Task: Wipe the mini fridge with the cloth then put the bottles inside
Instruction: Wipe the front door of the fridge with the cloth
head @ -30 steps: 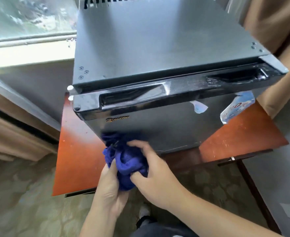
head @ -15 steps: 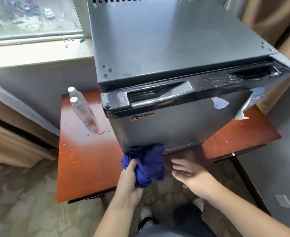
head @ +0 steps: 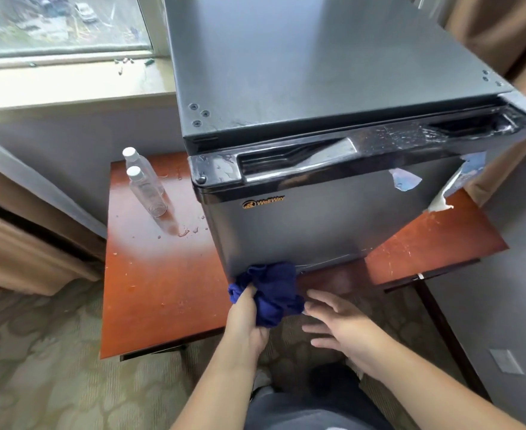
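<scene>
A dark grey mini fridge (head: pixel 317 72) stands on a reddish wooden table (head: pixel 159 274), its door shut and its handle strip wet. My left hand (head: pixel 246 324) grips a bunched blue cloth (head: pixel 271 290) pressed against the door's lower left corner. Just right of the cloth, my right hand (head: pixel 345 327) hovers with fingers spread and holds nothing. Two clear plastic bottles (head: pixel 145 187) with white caps stand on the table to the left of the fridge.
Water drops (head: pixel 187 231) lie on the table near the bottles. Torn sticker remains (head: pixel 406 181) cling to the door's right side. A window sill (head: pixel 69 85) runs behind on the left, curtains hang at the right, and patterned carpet lies below.
My right hand let go of the cloth and drew off to the right, fingers spread. The cloth, now in my left hand alone, slid down to the door's bottom edge. The view shifted, revealing the bottles.
</scene>
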### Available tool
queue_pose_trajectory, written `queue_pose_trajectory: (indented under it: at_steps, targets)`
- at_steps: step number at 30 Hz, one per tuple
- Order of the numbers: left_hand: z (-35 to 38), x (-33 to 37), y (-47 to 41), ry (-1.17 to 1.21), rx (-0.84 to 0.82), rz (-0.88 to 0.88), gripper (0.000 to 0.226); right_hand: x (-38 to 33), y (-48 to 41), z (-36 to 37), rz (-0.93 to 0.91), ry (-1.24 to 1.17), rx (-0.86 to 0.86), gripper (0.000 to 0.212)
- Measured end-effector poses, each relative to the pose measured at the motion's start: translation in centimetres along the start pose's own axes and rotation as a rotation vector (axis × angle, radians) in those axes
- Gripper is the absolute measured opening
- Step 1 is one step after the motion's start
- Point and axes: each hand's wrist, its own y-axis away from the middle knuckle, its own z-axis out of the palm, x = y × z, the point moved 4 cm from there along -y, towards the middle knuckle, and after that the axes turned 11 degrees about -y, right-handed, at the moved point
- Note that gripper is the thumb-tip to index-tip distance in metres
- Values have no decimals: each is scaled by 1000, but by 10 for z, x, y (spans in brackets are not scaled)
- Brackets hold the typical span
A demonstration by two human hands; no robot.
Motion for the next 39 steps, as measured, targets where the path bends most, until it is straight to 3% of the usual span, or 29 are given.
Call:
queue_pose_trajectory:
  at_steps: [4,7,9,13,17,19,23,26,30,33,36,37,39]
  targets:
    - [9,8,21,-7,-223,30,29,-3,-2,-17,10,-41,-23,35]
    - [0,10,11,5,-213,20,30,-8,-4,-23,7,-10,-43,29]
    - [-13,6,-5,-22,-111,26,17,-13,-6,-30,-1,6,-46,25]
    - [-47,-6,-45,-85,266,14,11,-18,-9,-49,-4,47,-31,24]
    - [-45,-26,-72,-125,455,2,26,-17,-19,-71,22,63,20,26]
    - [-27,-39,-78,-129,393,1,15,-13,-24,-76,52,69,28,29]
    - [28,-75,-87,-105,165,-62,39,0,-36,-82,109,64,36,41]
    - [85,-89,-75,-132,81,-47,31,4,-41,-92,115,84,74,32]
    - [130,-100,-64,-46,-68,-81,45,0,-40,-125,130,66,186,20]
    - [102,-93,-65,-27,20,-7,32,-7,-39,-144,119,88,185,13]
    - [42,-73,-66,-3,151,51,60,-9,-39,-148,110,96,164,11]
    - [20,-65,-65,12,206,61,57,-8,-38,-147,112,94,152,11]
    - [-12,-41,-52,67,284,117,29,-3,-36,-141,126,90,130,11]
